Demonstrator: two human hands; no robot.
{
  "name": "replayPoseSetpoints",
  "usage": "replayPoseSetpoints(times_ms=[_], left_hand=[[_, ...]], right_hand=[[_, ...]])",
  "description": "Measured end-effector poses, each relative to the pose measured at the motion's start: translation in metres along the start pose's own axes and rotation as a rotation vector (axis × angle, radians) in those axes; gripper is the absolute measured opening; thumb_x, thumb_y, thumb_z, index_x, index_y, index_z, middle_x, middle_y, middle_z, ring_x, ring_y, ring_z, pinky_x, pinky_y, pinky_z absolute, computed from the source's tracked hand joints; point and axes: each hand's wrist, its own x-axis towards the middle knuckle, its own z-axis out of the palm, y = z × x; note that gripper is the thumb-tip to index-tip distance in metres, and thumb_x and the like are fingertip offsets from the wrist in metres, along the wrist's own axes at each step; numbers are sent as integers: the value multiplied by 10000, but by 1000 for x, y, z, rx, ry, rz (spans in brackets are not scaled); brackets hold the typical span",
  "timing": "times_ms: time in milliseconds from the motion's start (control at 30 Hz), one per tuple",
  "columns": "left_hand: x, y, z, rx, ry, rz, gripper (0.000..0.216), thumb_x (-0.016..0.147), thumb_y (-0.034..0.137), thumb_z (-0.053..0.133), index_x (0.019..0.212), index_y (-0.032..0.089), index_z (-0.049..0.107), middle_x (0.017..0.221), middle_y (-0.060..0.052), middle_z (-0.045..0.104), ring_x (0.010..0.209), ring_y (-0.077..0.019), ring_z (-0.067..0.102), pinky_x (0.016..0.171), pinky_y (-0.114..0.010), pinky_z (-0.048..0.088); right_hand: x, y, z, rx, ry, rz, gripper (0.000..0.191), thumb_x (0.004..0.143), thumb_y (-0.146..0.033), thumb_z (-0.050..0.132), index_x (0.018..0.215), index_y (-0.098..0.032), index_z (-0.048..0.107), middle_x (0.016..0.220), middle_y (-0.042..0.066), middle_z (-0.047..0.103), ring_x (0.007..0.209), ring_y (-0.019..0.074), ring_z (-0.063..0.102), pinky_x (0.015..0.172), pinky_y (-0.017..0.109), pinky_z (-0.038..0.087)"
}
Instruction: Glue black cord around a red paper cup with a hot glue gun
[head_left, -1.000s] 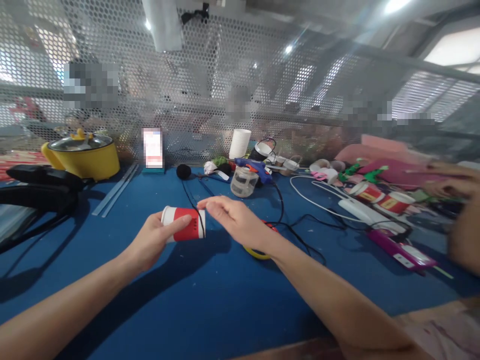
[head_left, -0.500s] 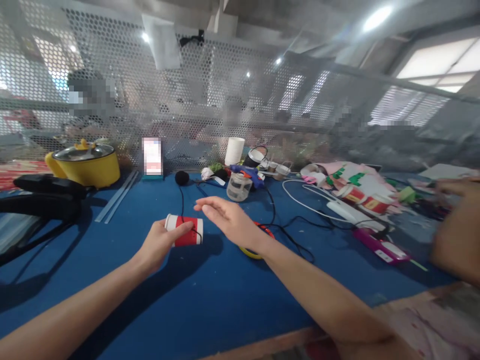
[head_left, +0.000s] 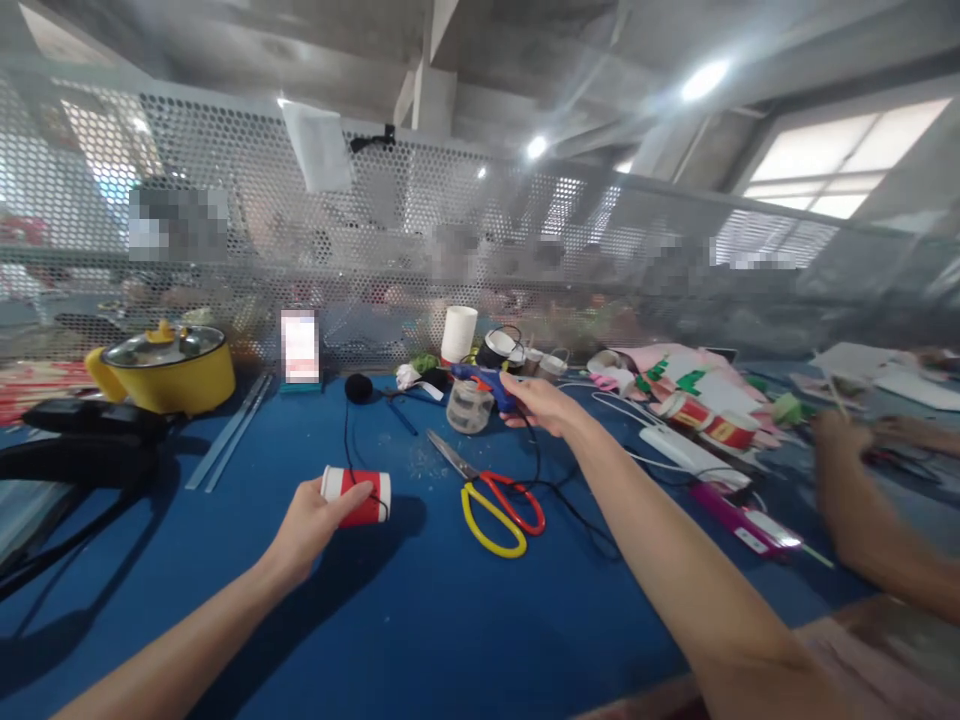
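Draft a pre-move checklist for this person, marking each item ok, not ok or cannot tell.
1. Left hand holding the paper cup: ok, thumb across its side.
2. Black yarn running from the ball to the cup: ok.
3. Right hand at the blue glue gun: ok; how firmly it grips, cannot tell.
4. Scissors apart from both hands: ok, lying on the table.
5. Glue gun hot: cannot tell.

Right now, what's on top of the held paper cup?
A black cord crosses the paper cup and passes beneath the left hand, whose thumb hides part. The cup's underside cannot be seen.
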Motion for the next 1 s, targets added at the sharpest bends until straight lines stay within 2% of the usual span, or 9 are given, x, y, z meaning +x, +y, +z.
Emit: replayPoseSetpoints(times_ms=[67,167,400,533,600,700,833,933,1000], left_hand=[[1,-2,-1,5,5,-9,244,571,346,707,618,123,617,549,-32,667,499,-151,590,512,-238,430],[1,-3,0,35,14,-25,249,581,359,695,590,126,609,524,-23,653,476,-144,573,490,-233,415],[2,6,4,33,9,-48,221,579,334,698,585,135,602,530,-14,652,498,-143,581,516,-231,424],[8,14,5,28,8,-36,210,590,323,693,581,139,592,531,-13,650,495,-136,577,513,-228,422],[12,18,8,30,4,-22,203,596,318,689,588,139,596,529,-8,647,489,-130,571,506,-222,414],[20,23,12,44,10,-8,210,583,310,699,560,136,585,496,2,626,460,-115,547,475,-208,390],[31,16,12,35,56,-53,230,554,326,714,575,128,598,520,-18,638,481,-137,573,484,-222,405],[37,3,8,26,57,-109,243,548,338,715,586,123,606,537,-33,647,488,-145,585,500,-233,422],[40,-3,5,22,51,-137,250,548,342,715,598,121,611,547,-37,650,500,-148,591,522,-239,432]], right_hand=[[1,1,2,51,-127,61,314,734,-416,552,576,-145,532,483,54,580,491,163,591,493,321,516],[5,2,6,111,-199,94,256,711,-377,598,612,-149,534,485,49,593,460,154,586,426,286,505],[10,10,15,263,-122,46,140,699,-229,586,602,-156,516,453,0,546,387,100,525,347,190,434],[0,5,18,338,-52,-37,104,686,-212,561,614,-160,507,489,-22,543,440,88,536,408,179,440],[-11,-2,18,377,-41,-96,72,653,-202,579,681,-166,523,574,-21,581,505,92,556,476,189,459],[-34,-13,20,419,-176,-164,215,609,-178,598,818,-161,549,695,-6,616,539,99,553,498,208,447],[-63,-14,29,324,-424,-123,177,683,-199,528,842,-135,571,464,-43,507,398,77,436,406,203,352],[-75,-4,41,154,-499,-130,193,752,-305,503,762,-128,579,400,-54,442,366,76,413,409,212,348],[-78,3,49,17,-488,-158,255,756,-367,506,697,-129,578,396,-51,429,369,80,421,418,217,366]])
